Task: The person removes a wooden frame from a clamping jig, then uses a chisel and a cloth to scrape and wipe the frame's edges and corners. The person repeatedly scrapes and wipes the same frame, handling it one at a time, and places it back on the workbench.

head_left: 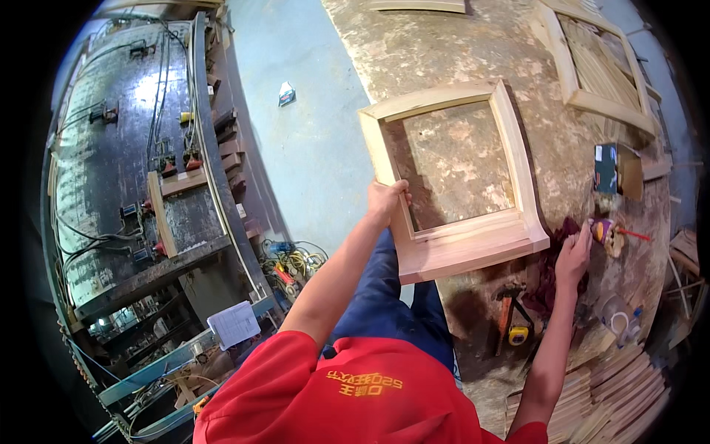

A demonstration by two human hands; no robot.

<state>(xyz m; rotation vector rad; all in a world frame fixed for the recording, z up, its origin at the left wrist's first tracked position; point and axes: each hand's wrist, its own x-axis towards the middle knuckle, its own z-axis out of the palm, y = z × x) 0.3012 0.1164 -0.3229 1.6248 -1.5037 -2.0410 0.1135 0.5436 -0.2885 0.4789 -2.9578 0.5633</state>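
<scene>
A pale wooden frame (529,177) with a wide bottom rail stands tilted over the workbench, its opening showing the bench through it. My left hand (388,200) is closed around its left side piece, thumb on top. My right hand (575,255) is off the frame, to its right, with fingers drawn together; what is in them, if anything, I cannot make out. Beside that hand lie a crumpled dark red cloth (546,285) and a purple and yellow package (600,229) with a thin red stick (634,235) beyond it.
On the bench lie a hammer (506,314), a yellow tape measure (518,335), a small dark green box (606,169) and another wooden frame (566,70). Wood strips (621,392) are stacked at the near right. A long dark metal machine (122,185) stands left, across the blue floor (310,140).
</scene>
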